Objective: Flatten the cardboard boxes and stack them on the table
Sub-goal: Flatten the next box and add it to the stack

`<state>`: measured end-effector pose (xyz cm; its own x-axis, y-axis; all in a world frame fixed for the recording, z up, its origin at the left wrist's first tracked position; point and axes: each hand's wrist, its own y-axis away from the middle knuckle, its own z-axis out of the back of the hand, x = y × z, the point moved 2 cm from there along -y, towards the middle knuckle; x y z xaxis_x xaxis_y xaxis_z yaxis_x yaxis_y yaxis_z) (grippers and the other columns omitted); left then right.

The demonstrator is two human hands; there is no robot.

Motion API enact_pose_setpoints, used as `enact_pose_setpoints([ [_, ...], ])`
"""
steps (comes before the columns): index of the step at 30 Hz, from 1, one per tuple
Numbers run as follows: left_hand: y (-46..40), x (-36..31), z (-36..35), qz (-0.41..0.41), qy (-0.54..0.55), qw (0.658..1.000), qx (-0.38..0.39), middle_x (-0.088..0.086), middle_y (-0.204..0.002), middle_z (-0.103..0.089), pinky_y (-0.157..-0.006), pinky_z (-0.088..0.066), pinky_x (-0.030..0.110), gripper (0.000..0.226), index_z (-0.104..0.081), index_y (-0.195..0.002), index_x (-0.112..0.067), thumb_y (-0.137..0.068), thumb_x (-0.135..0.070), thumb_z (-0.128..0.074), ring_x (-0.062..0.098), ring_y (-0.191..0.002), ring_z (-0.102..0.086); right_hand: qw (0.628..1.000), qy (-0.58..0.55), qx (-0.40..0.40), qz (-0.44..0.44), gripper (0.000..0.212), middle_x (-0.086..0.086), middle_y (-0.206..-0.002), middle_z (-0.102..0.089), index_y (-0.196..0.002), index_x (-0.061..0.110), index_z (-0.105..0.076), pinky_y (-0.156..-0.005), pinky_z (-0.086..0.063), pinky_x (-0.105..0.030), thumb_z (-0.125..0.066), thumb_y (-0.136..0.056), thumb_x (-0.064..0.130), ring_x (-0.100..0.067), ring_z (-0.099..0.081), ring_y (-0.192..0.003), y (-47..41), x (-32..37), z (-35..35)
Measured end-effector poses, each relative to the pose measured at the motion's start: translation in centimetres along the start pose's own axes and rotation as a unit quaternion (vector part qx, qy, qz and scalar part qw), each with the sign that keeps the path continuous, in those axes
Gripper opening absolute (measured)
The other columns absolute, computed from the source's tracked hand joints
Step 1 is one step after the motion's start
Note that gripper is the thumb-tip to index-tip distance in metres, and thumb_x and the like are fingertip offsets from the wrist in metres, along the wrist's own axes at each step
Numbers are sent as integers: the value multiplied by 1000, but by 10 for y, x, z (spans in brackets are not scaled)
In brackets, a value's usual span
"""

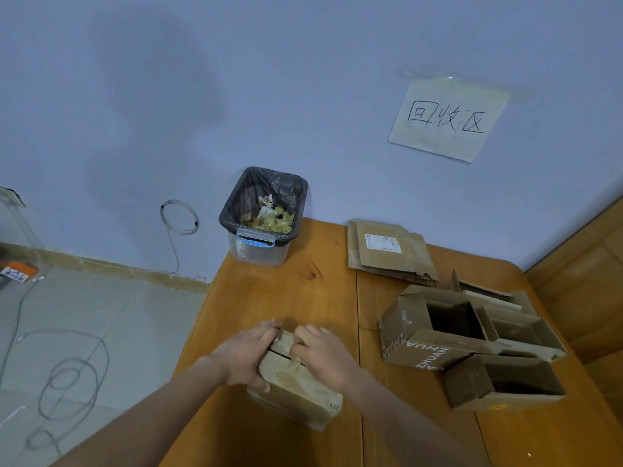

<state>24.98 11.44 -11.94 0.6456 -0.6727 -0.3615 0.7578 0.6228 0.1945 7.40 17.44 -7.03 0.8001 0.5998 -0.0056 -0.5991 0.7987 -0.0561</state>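
Note:
A small closed cardboard box [300, 385] stands on the wooden table [269, 298] near its front. My left hand [247, 357] grips the box's left side and top edge, thumb down its side. My right hand [325, 357] has its fingers curled into the seam of the top flaps at the far end. A stack of flattened boxes [387, 252] lies at the back of the table. Several open, unflattened boxes [472, 345] sit in a cluster at the right.
A clear bin with a black liner [264, 217] holding scraps stands at the table's back left corner. A paper sign [448, 119] is taped to the wall. Floor with cables [67, 372] lies to the left; a wooden panel [586, 281] borders the right.

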Motion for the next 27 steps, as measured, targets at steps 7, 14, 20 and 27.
enact_pose_setpoints([
  [7, -2, -3, -1, 8, 7, 1000, -14, 2, -161, -10, -120, -11, 28, 106, -20, -149, -13, -69, -54, -77, 16, -149, -4, 989, -54, 69, -117, 17, -7, -93, -61, -91, 9, -63, -70, -38, -33, -53, -82, 0, -27, -58, -87, -10, 5, -5],
  [14, -1, -2, -2, 5, 3, 1000, -14, 1, -160, -11, -119, -11, 29, 104, -22, -147, -13, -69, -56, -76, 16, -149, -3, 972, -119, 113, -166, 35, -8, -105, -64, -106, 10, -69, -80, -47, -37, -46, -82, -1, -27, -55, -100, -16, -1, -4],
  [20, -2, -1, -2, 6, 3, 1000, -11, 1, -160, -11, -119, -12, 30, 103, -22, -147, -14, -69, -56, -76, 16, -149, -4, 972, -142, 131, -135, 23, -9, -101, -64, -99, 10, -71, -70, -39, -30, -50, -93, 14, -25, -58, -97, -17, -6, 0],
  [27, -1, -2, -2, 8, 5, 1000, -9, 2, -160, -11, -121, -13, 31, 104, -21, -147, -13, -69, -55, -76, 17, -149, -4, 993, -93, 31, -71, 22, -9, -100, -52, -102, 7, -68, -78, -31, -31, -53, -94, 20, -26, -47, -99, -12, -2, -8],
])
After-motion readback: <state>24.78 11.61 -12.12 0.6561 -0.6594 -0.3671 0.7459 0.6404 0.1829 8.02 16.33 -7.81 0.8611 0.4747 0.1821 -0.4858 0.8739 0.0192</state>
